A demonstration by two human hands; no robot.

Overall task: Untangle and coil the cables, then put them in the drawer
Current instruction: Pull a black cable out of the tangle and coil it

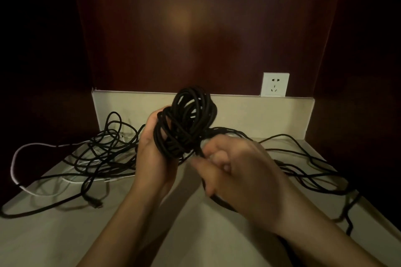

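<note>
Two hands work one black cable — the left hand (155, 149) curls round the coil (186, 121) held upright above the counter (65, 234). Just right, the right hand (236, 171) pinches the loose strand (303, 154), which trails rightward

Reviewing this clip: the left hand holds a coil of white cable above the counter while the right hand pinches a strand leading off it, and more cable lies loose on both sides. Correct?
Not quite. The head view shows the coil in the left hand is black, not white; a white cable lies in the loose tangle at left. The right hand does pinch a strand, and loose cable lies on both sides of the counter.
</note>
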